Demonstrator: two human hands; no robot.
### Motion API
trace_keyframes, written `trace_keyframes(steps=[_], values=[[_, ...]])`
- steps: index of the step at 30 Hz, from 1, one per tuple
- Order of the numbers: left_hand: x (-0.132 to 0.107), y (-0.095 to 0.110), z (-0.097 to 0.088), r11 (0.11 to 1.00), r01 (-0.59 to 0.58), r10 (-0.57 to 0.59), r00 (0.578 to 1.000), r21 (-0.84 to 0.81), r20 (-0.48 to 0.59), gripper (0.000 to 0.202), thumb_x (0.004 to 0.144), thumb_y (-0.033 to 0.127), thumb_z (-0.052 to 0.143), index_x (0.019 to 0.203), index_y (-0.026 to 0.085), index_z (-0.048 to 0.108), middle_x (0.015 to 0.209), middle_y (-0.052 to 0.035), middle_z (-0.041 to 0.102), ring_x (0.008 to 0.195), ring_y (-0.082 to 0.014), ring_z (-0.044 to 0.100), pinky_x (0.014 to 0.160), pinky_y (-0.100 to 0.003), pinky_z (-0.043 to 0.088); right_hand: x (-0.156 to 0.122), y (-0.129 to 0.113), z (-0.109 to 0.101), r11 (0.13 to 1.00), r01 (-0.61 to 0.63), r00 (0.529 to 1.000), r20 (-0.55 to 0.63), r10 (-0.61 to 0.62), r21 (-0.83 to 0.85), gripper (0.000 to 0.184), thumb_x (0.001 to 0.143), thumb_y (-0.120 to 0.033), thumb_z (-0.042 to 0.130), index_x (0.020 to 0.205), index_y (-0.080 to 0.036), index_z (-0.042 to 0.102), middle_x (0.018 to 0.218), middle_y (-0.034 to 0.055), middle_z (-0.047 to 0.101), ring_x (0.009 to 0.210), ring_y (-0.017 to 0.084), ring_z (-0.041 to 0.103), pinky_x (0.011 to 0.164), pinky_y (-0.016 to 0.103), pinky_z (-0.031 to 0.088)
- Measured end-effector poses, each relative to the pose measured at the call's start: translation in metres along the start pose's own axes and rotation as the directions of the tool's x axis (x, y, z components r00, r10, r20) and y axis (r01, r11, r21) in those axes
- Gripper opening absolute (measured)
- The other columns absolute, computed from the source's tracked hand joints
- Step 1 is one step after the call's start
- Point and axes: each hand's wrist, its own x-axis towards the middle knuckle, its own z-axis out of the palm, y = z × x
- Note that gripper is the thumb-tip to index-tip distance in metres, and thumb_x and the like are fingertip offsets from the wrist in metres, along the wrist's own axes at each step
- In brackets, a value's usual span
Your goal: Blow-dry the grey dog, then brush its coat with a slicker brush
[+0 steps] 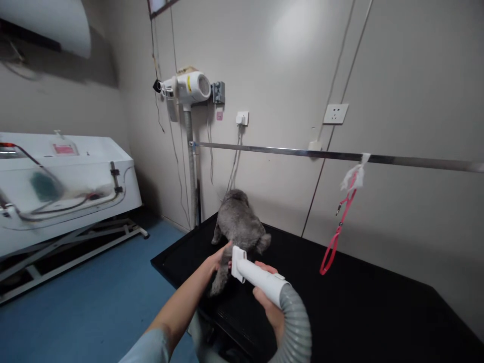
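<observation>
Grey, curly fur covers a small dog (240,219) near the front left part of a black grooming table (363,302), its rump and short tail turned to the wearer and its head to the wall. The left hand (217,257) lies against the dog's near hind leg (220,280); its fingertips are partly hidden, so whether they pinch the leg or merely rest there cannot be told. The right hand (271,306) is wrapped around a white grooming vacuum handle (262,277), thumb on the near side and fingers over the far side. Its flat head (238,263) stands at the leg, though actual contact is unclear, and a ribbed grey hose (298,322) curves down from the other end. Above the table runs a metal bar (302,152), from which a pink grooming loop (333,242) hangs by a knotted white strip (353,177). Behind the dog, a white dryer (194,88) is mounted by the wall, near a plugged-in socket (242,119). On the left, a white bathtub (124,184) stands on a scissor frame (75,242) over blue flooring (113,302).
</observation>
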Motion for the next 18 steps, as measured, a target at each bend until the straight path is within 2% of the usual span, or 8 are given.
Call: trace_keyframes(steps=[1,3,4,6,7,9,13,18], values=[[-0.002,0.001,-0.004,0.999,0.035,-0.035,0.999,0.017,-0.011,0.056,0.086,0.063,0.029,0.057,0.02,0.052,0.042,-0.003,0.046,0.03,-0.0136,0.041,0.034,-0.025,0.034,-0.005,0.011,-0.001,0.986,-0.068,0.986,-0.143,0.09,0.155,0.046,0.07,-0.025,0.061,0.112,-0.028,0.043,0.119,0.0062,0.057,0.115,0.025,0.056,0.101,0.049,0.043],[-0.006,0.003,-0.011,0.996,0.082,-0.082,0.996,0.034,-0.022,0.054,0.086,0.063,0.029,0.059,0.022,0.052,0.044,-0.0022,0.045,0.031,-0.0125,0.039,0.035,-0.025,0.034,-0.01,0.037,-0.006,0.897,-0.126,0.888,-0.355,0.292,0.424,0.036,0.074,-0.03,0.057,0.107,-0.028,0.043,0.108,0.0028,0.061,0.104,0.021,0.062,0.095,0.05,0.048],[-0.008,0.004,-0.014,0.995,0.092,-0.091,0.996,0.035,-0.022,0.053,0.085,0.063,0.029,0.06,0.023,0.052,0.044,-0.002,0.044,0.032,-0.0125,0.038,0.035,-0.026,0.034,-0.009,0.05,-0.01,0.838,-0.133,0.833,-0.398,0.383,0.529,0.029,0.075,-0.032,0.055,0.101,-0.027,0.044,0.101,0.0017,0.062,0.097,0.02,0.064,0.091,0.05,0.051],[-0.01,0.004,-0.019,0.994,0.099,-0.099,0.995,0.035,-0.008,0.054,0.085,0.064,0.027,0.061,0.023,0.053,0.044,-0.0017,0.042,0.032,-0.0127,0.036,0.036,-0.027,0.034,-0.003,0.072,-0.019,0.74,-0.146,0.775,-0.389,0.498,0.657,0.019,0.075,-0.036,0.052,0.09,-0.025,0.045,0.088,0.0009,0.062,0.088,0.02,0.066,0.085,0.05,0.054],[-0.011,0.004,-0.02,0.995,0.092,-0.092,0.996,0.032,0.005,0.056,0.085,0.065,0.026,0.061,0.022,0.054,0.044,-0.0014,0.041,0.032,-0.0127,0.034,0.036,-0.027,0.033,0.0,0.08,-0.022,0.709,-0.151,0.769,-0.368,0.522,0.689,0.017,0.075,-0.037,0.05,0.085,-0.025,0.046,0.084,0.0011,0.062,0.086,0.021,0.066,0.084,0.05,0.055],[-0.01,0.003,-0.023,0.998,0.065,-0.066,0.997,0.017,0.027,0.058,0.085,0.066,0.025,0.063,0.021,0.056,0.044,-0.0011,0.04,0.032,-0.0121,0.032,0.037,-0.027,0.032,0.007,0.091,-0.025,0.68,-0.16,0.787,-0.324,0.525,0.716,0.018,0.074,-0.039,0.05,0.083,-0.024,0.047,0.082,0.002,0.062,0.089,0.022,0.065,0.084,0.052,0.054],[-0.01,0.001,-0.025,0.998,0.049,-0.046,0.997,-0.044,0.062,0.057,0.086,0.064,0.028,0.063,0.019,0.055,0.047,-0.0017,0.044,0.033,-0.0104,0.032,0.037,-0.025,0.031,0.012,0.099,-0.019,0.654,-0.175,0.809,-0.271,0.521,0.736,0.02,0.073,-0.04,0.051,0.084,-0.023,0.049,0.085,0.0028,0.062,0.094,0.023,0.064,0.086,0.053,0.053],[-0.01,0.003,-0.022,0.996,0.03,-0.027,0.999,-0.086,0.038,0.059,0.085,0.066,0.027,0.062,0.019,0.053,0.047,-0.0007,0.042,0.032,-0.0089,0.03,0.035,-0.023,0.027,0.011,0.104,-0.016,0.633,-0.185,0.775,-0.284,0.564,0.752,0.017,0.074,-0.04,0.048,0.079,-0.024,0.048,0.081,0.0017,0.061,0.092,0.022,0.065,0.088,0.053,0.052]])
